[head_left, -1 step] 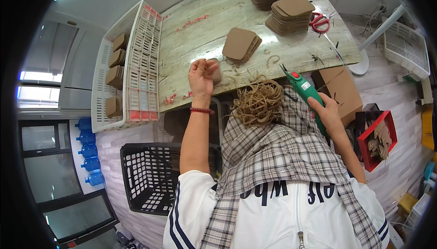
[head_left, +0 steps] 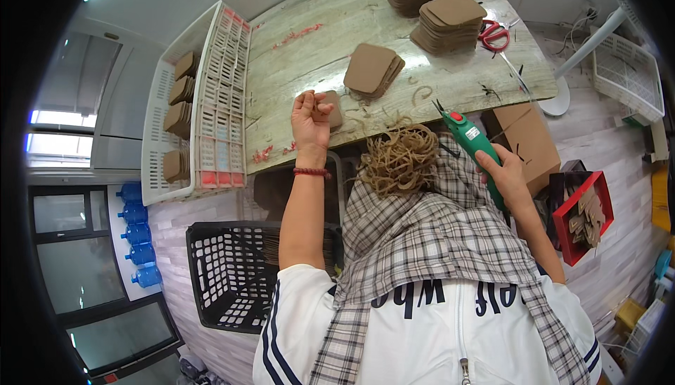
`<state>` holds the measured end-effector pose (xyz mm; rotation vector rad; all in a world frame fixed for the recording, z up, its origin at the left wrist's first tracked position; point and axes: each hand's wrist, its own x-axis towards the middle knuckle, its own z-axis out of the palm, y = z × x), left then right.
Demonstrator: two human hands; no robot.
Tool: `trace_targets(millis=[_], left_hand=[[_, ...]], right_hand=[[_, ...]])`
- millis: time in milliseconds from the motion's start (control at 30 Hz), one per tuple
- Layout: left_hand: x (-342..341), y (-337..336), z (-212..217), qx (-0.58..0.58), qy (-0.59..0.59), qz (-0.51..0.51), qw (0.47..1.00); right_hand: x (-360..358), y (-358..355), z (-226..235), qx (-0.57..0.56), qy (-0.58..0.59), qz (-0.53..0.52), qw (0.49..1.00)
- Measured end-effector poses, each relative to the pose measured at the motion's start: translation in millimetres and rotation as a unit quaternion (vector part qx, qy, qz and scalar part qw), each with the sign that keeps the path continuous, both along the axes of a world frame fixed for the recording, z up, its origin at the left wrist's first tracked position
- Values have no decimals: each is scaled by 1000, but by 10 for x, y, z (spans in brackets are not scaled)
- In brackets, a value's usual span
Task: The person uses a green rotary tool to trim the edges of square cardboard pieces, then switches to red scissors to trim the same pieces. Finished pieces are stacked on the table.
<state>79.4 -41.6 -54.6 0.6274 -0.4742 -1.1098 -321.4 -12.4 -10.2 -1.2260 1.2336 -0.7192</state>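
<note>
My left hand (head_left: pixel 311 116) is raised at the front edge of the table, palm up, with its fingers curled into a pinch; whatever they may hold is too small to make out. Right beside those fingers is a rounded brown flat piece (head_left: pixel 333 111), partly hidden by the hand. My right hand (head_left: pixel 508 172) is wrapped round a green handheld electric cutter (head_left: pixel 465 135) with a red button, its pointed blades tilted up toward the table edge. A tangle of thin brown trimmed strips (head_left: pixel 399 160) lies on my plaid apron (head_left: pixel 422 234) between my hands. A short stack of brown pieces (head_left: pixel 373 70) lies beyond.
Two taller stacks of brown pieces (head_left: pixel 450 23) and red-handled scissors (head_left: pixel 494 35) are at the table's far right. A white crate (head_left: pixel 204 97) with brown stacks stands left, a black crate (head_left: pixel 218 272) below it. A red box (head_left: pixel 564 217) holding brown pieces and a cardboard box (head_left: pixel 541 147) are at right.
The fingers of my left hand have shifted very slightly, and a little more of the brown piece beside them shows. My right hand and the cutter look unmoved.
</note>
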Motion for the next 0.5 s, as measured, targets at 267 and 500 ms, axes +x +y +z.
trace_targets(millis=[267,500], left_hand=[[-455,66,-76,64,-844,134,516],[-863,523,-55,-7,-854,-5,520]], right_hand=[[-16,52,-132,-3,12,1,1000],[-55,76,-68,3,-5,-15,1000]])
